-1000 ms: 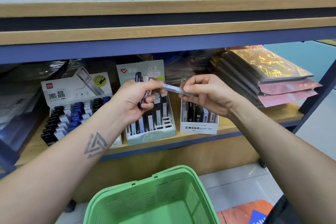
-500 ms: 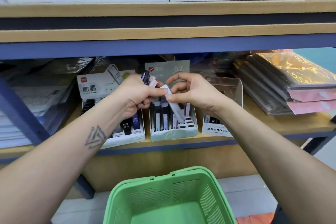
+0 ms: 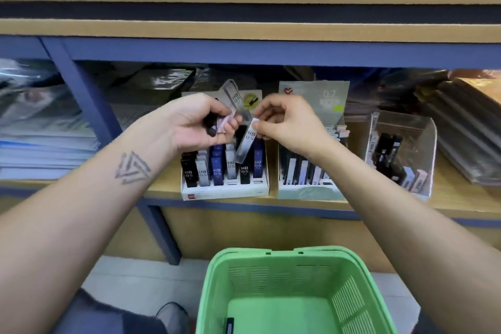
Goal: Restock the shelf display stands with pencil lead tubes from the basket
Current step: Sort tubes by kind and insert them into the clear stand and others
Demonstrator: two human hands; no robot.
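A grey tube [image 3: 247, 144] marked HB 0.5 is pinched near its top by the right hand [image 3: 287, 123]. It is held tilted, just above the white stand [image 3: 225, 192] on the shelf [image 3: 162, 184]. A few more tubes [image 3: 217, 126], black and pink, are gripped in the curled left hand [image 3: 195, 123]. Black, white and blue tubes are stood in rows in the white stand. Beside it a pale green stand [image 3: 309, 192] and a clear box [image 3: 401, 154] are seen, with tubes in them too. A green basket [image 3: 271, 260] is seen below the shelf, and one dark tube [image 3: 230, 325] is left inside it.
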